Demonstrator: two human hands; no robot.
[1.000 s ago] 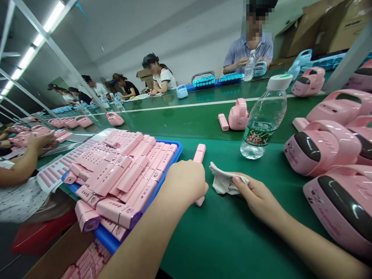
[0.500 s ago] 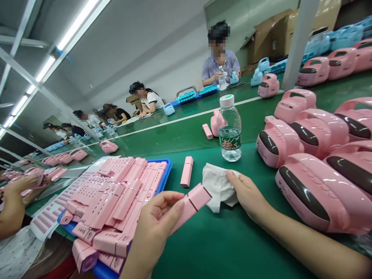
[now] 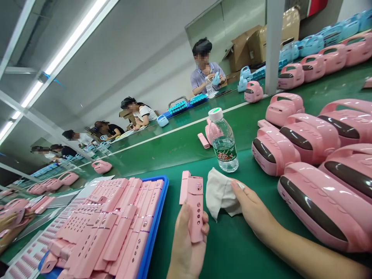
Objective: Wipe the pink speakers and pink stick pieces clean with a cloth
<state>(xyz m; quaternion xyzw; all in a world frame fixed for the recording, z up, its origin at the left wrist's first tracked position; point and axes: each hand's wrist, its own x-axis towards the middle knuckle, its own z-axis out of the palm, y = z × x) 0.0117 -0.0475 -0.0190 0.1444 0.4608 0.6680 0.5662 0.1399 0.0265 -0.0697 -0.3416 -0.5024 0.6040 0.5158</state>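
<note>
Left hand (image 3: 186,248) grips a pink case (image 3: 195,209) by a blue tray (image 3: 155,228) of others.

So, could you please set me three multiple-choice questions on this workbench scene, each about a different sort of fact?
1. What does the right hand touch?
A) a white cloth
B) a cardboard box
C) a metal tray

2. What colour is the rim of the tray holding the pink casings?
A) green
B) blue
C) white

3. How does the water bottle stand?
A) on its side
B) upright, capped
C) upright, uncapped

Answers:
1: A, as the fingers lie on the cloth.
2: B, as the rim shows blue along its edge.
3: B, as it stands upright with its cap on.
</note>
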